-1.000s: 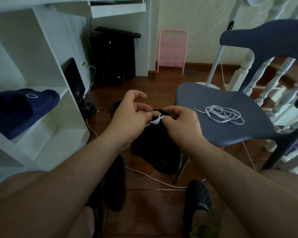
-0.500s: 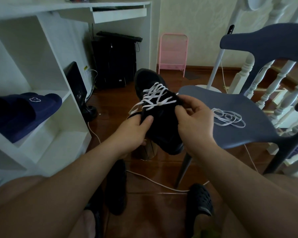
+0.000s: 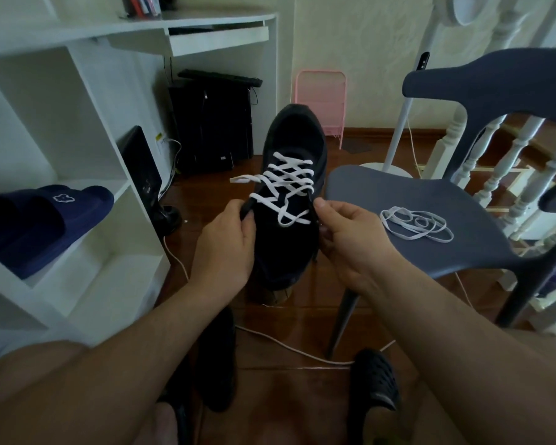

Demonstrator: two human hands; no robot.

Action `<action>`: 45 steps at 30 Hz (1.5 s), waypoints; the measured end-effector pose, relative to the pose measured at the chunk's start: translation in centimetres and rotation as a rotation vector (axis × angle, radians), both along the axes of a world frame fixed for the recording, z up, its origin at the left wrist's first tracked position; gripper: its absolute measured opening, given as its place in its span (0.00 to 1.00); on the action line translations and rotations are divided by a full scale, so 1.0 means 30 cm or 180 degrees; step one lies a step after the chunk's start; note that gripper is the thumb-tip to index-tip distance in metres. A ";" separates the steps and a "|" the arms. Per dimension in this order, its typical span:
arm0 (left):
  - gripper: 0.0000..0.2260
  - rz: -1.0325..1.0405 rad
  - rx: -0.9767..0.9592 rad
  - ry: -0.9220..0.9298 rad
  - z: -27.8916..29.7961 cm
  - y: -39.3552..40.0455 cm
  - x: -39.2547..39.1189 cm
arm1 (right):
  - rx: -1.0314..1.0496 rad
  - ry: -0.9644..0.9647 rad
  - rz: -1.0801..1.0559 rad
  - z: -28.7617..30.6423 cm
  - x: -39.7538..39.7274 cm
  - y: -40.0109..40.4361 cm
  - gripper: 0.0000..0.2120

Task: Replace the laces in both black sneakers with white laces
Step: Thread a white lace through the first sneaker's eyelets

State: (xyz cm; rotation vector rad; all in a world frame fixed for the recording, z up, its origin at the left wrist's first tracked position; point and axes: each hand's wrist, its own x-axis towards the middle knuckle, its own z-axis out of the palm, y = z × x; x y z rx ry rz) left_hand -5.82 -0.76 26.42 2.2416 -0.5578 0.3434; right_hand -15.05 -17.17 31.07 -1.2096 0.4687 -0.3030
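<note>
No readable text, brand or number, only a white flower emblem on the navy slipper [image 3: 45, 220] — yellow sticker too blurred.

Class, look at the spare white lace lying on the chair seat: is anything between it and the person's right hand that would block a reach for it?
Nothing visible does. The spare white lace lies loose on the bare chair seat, to the right of the right hand, which grips the sneaker; open seat lies between them.

One black sneaker [image 3: 294, 175] is seen held up, threaded with one white lace [image 3: 286, 187]. A second white lace [image 3: 416, 223] is seen coiled on one grey chair [image 3: 430, 200]. Two hands are counted, the left hand [image 3: 225, 245] and the right hand [image 3: 350, 236]. One blue slipper [image 3: 42, 220] is seen on one white shelf [image 3: 87, 264]. One pink rack [image 3: 321, 101] is counted.
</note>
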 end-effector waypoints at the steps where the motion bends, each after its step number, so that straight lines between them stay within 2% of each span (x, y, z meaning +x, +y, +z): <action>1: 0.10 0.0022 0.0016 0.0007 0.002 0.002 0.004 | -0.0191 0.0045 0.0005 0.000 0.000 -0.004 0.10; 4: 0.10 0.0065 0.0013 -0.0017 0.019 0.016 0.019 | -0.0907 0.0264 -0.0424 0.012 0.001 -0.068 0.08; 6: 0.09 0.0176 -0.0025 -0.0003 0.032 0.033 0.037 | -0.0967 0.0358 -0.1105 0.034 0.000 -0.161 0.09; 7: 0.09 0.0256 -0.0040 0.0013 0.036 0.045 0.048 | -0.0694 0.0374 -0.1479 0.054 -0.003 -0.213 0.09; 9: 0.09 0.0350 -0.0055 0.0077 0.035 0.070 0.071 | 0.0581 0.0040 -0.1827 0.086 -0.010 -0.299 0.10; 10: 0.10 0.0344 -0.0074 0.0116 0.031 0.080 0.080 | 0.1262 -0.0342 -0.1700 0.094 -0.007 -0.316 0.11; 11: 0.11 0.0325 -0.0090 0.0132 0.025 0.087 0.087 | 0.1612 -0.0643 -0.1430 0.097 -0.007 -0.314 0.11; 12: 0.12 0.0311 -0.0074 0.0123 0.020 0.090 0.090 | 0.1552 -0.0757 -0.1068 0.097 -0.009 -0.297 0.10; 13: 0.12 0.0303 -0.0026 0.0102 0.014 0.091 0.091 | 0.0984 -0.0635 -0.0709 0.092 -0.013 -0.269 0.09; 14: 0.12 0.0288 0.0029 0.0093 0.010 0.089 0.089 | -0.0020 -0.0400 -0.0364 0.080 -0.012 -0.236 0.08; 16: 0.12 0.0248 0.0055 0.0102 0.002 0.084 0.083 | -0.2545 0.0076 0.0290 0.037 -0.006 -0.170 0.05; 17: 0.11 0.0228 0.0046 0.0113 -0.001 0.082 0.079 | -0.3477 0.0266 0.0528 0.011 0.005 -0.143 0.03; 18: 0.10 0.0205 0.0043 0.0119 -0.002 0.081 0.075 | -0.4008 0.0402 0.0667 -0.011 0.016 -0.122 0.03; 19: 0.09 0.0178 0.0045 0.0105 -0.004 0.081 0.070 | -0.4198 0.0453 0.0695 -0.027 0.026 -0.106 0.04; 22: 0.07 0.0116 0.0064 0.0039 0.002 0.074 0.055 | -0.3756 0.0353 0.0565 -0.058 0.042 -0.082 0.05; 26: 0.06 0.0058 0.0010 -0.0007 0.004 0.073 0.053 | -0.3518 0.0400 0.0702 -0.059 0.041 -0.088 0.05; 31: 0.07 0.0123 -0.0122 0.0122 0.018 0.100 0.082 | -0.3719 0.1157 0.0907 -0.011 0.018 -0.169 0.04; 34: 0.08 0.0199 -0.0088 0.0068 0.020 0.113 0.098 | -0.3858 0.1338 0.0907 0.003 0.005 -0.200 0.05; 39: 0.10 -0.0027 0.0034 0.0434 0.013 0.088 0.082 | -0.4203 0.0858 0.0503 -0.002 0.009 -0.172 0.05; 41: 0.09 -0.0180 0.0091 0.0645 0.012 0.076 0.069 | -0.4111 0.0489 0.0591 -0.006 0.017 -0.144 0.03; 45: 0.08 -0.0200 -0.0097 0.1254 0.006 0.046 0.049 | -0.4547 0.0046 0.0622 -0.040 0.048 -0.082 0.06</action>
